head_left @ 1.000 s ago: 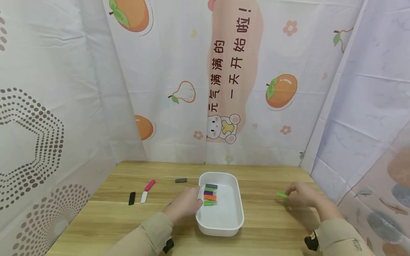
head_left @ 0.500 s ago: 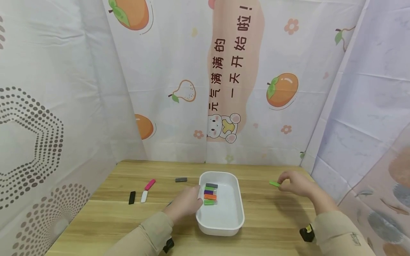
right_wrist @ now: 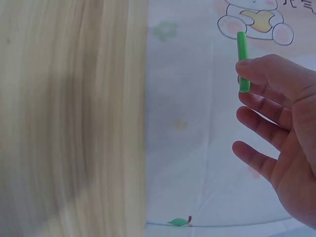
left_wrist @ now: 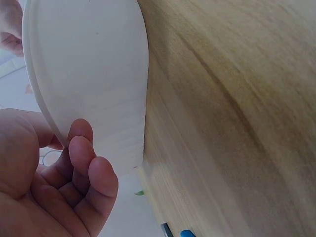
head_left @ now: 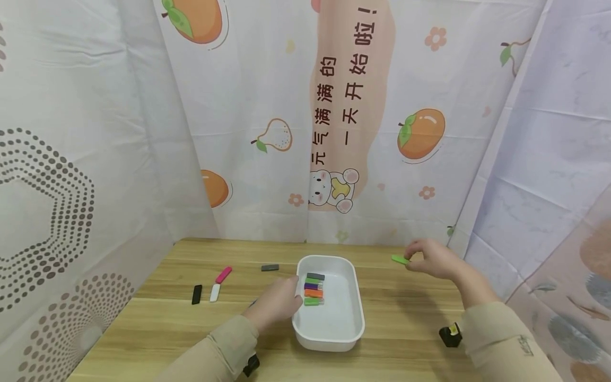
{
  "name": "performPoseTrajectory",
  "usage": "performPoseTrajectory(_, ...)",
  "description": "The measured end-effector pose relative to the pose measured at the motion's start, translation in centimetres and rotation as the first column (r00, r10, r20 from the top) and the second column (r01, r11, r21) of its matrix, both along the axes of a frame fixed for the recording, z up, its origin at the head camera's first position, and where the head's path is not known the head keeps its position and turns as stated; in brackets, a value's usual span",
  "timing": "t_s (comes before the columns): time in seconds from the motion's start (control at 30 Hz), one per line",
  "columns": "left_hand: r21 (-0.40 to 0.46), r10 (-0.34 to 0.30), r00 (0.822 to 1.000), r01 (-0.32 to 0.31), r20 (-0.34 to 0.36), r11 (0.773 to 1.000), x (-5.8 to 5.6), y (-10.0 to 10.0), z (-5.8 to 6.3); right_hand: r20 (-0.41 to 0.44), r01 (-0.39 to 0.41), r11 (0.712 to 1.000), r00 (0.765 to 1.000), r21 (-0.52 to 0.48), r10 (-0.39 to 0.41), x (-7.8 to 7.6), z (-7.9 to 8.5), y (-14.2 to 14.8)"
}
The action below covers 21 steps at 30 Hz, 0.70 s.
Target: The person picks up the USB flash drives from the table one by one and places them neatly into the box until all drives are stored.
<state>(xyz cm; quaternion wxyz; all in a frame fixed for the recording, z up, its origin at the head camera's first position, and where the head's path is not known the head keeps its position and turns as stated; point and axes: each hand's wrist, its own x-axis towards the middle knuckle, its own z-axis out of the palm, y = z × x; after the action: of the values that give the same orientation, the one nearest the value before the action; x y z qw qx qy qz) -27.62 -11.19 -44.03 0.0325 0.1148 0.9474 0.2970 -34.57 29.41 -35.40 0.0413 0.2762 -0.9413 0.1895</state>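
Over the last second the right hand (head_left: 431, 260) has carried a green stick (head_left: 399, 259) farther and leftward in the head view, while the left hand (head_left: 276, 303) has stayed put at the white tray (head_left: 339, 315). That likely puts the stick in mid-carry, clear of the bench (head_left: 391, 329) and not yet among the row of sticks (head_left: 313, 293) lying along the tray's left side. The right forearm reaches in from the near right, hand raised above its shadow; its fingers pinch the green stick against the thumb, the others loosely spread, with the stick's far end jutting out leftward. The left fingers are curled against the outside of the tray's left wall, thumb over the rim, gripping it. Left of the tray lie pink (head_left: 224, 275), black (head_left: 197, 294) and white (head_left: 215, 293) sticks, a gray stick (head_left: 269, 268) farther off, and something blue (head_left: 253, 304) mostly hidden by the left hand.
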Motion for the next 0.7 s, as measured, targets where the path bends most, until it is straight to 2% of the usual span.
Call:
performPoseTrajectory(0.23, 0.03, 0.004, 1.0, -0.004, 0.025, 1.0, 0.0, 0.0, -0.1, -0.012, -0.034, 0.999, 0.999, -0.003, 0.034, 0.0, 1.2, -1.4)
performPoseTrajectory(0.4, 0.018, 0.006, 1.0, -0.006, 0.023, 1.0, -0.1, 0.0, 0.0, -0.001, -0.047, 0.999, 0.999, 0.002, 0.047, 0.0, 1.8, -2.4)
performPoseTrajectory(0.7, 0.029, -0.001, 1.0, 0.0, 0.026, 1.0, 0.0, -0.1, -0.1, -0.01, -0.075, 0.997, 0.997, 0.005, 0.075, -0.3, 2.1, -4.4)
